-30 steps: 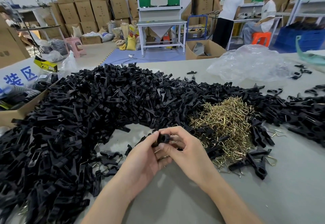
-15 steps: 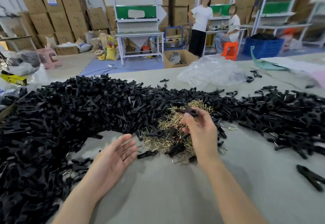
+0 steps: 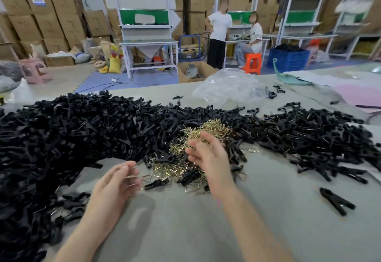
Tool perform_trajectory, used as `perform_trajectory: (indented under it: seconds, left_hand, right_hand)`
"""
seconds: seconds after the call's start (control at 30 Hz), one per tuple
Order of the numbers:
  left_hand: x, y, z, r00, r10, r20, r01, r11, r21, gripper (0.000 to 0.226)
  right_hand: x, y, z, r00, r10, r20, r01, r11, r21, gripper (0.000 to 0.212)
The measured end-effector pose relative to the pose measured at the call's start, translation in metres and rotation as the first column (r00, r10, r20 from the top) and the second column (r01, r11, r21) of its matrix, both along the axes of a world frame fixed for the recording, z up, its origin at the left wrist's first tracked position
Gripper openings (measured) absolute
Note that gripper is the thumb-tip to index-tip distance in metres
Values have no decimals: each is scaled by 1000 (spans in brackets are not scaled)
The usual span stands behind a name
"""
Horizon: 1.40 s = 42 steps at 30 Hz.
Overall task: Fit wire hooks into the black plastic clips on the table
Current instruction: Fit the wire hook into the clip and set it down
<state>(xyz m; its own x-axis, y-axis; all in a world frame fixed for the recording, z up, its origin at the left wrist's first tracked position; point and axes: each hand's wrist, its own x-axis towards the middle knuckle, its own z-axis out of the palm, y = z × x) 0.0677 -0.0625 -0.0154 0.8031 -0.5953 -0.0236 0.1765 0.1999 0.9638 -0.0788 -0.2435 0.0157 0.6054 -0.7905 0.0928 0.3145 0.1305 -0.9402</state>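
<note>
Obs.: the work is at the pick-up step, with no clip and hook joined in hand. The right hand [image 3: 208,156] hangs over the heap of brass-coloured wire hooks [image 3: 214,128] at the middle of the bench [image 3: 206,231]. Its fingers [image 3: 203,138] are loosely spread and point down into the heap. It is motion-blurred, and I see no hook pinched. The left hand [image 3: 115,185] is nearer the near edge, just beside the heap on the left. Its fingers [image 3: 127,171] are slackly curved and apart, with nothing in them that I can make out. The black plastic clips [image 3: 82,130] lie in a broad band from the left edge across to the right edge, ringing the hooks on the far side, with some mixed in among them. One stray clip [image 3: 336,201] lies alone toward the right, well apart from both hands. A clear plastic bag [image 3: 231,88] sits toward the far edge. Judgement: the bulk of the clips look unfitted, so the task is far from done. The next move calls for pinching one hook free of the tangle with the right fingers while the left takes a single clip from the band. The clip must then be turned so that its hole faces the wire end. Risk: the hooks interlock, so several may lift together.
</note>
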Motion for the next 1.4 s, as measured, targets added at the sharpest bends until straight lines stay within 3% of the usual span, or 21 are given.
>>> perform_trajectory:
  seconds: [0.03, 0.1, 0.17, 0.2, 0.23, 0.27, 0.33, 0.37, 0.5, 0.6, 0.73, 0.87, 1.1, 1.3, 1.4]
  left_hand:
    - [-2, 4, -1, 966, 73, 247, -97, 992, 86, 24]
    - [-3, 11, -3, 695, 135, 706, -387, 898, 208, 19]
    - [1, 17, -4, 415, 76, 906, -661, 710, 243, 16]
    - [6, 21, -6, 321, 16, 947, -778, 575, 254, 20]
    - [11, 24, -9, 306, -39, 951, -849, 442, 291, 30]
    - [15, 27, -10, 345, -81, 935, -870, 346, 351, 39]
    - [23, 32, -9, 468, -161, 869, -827, 267, 495, 50]
    - [26, 33, -10, 505, -211, 837, -798, 254, 546, 53]
    - [31, 29, -12, 525, -395, 754, -706, 293, 645, 78]
    - [30, 25, -15, 473, -463, 749, -692, 331, 642, 70]
    - [33, 23, -16, 430, -373, 822, -680, 465, 567, 31]
    - [34, 20, -12, 421, -373, 827, -658, 502, 561, 17]
    - [38, 23, -10, 372, -418, 829, -492, 668, 558, 19]
    - [41, 24, -11, 402, -329, 855, -490, 711, 504, 19]
    - [45, 26, -10, 413, -205, 887, -554, 717, 423, 23]
  right_hand:
    - [13, 16, -2, 997, 38, -68, -45, 994, -99, 30]
    - [36, 43, -10, 977, 59, -203, -119, 947, -299, 32]
    - [54, 63, -19, 952, 32, -305, -179, 866, -468, 36]
    - [61, 69, -24, 938, 9, -347, -209, 812, -544, 37]
    - [66, 74, -29, 921, -43, -386, -230, 741, -631, 39]
    - [72, 75, -34, 901, -118, -418, -250, 646, -721, 40]
    - [80, 75, -40, 847, -265, -461, -309, 461, -832, 43]
    - [84, 74, -41, 822, -311, -476, -335, 412, -847, 43]
    - [92, 68, -47, 781, -380, -495, -382, 336, -861, 38]
    - [93, 67, -50, 773, -384, -505, -411, 303, -860, 35]
    - [94, 68, -53, 758, -385, -527, -451, 275, -849, 41]
    - [94, 69, -53, 768, -392, -506, -432, 267, -862, 43]
    - [94, 67, -56, 771, -396, -499, -443, 229, -867, 33]
    - [88, 58, -55, 799, -336, -499, -437, 246, -865, 25]
    - [87, 60, -54, 805, -337, -488, -418, 260, -870, 30]
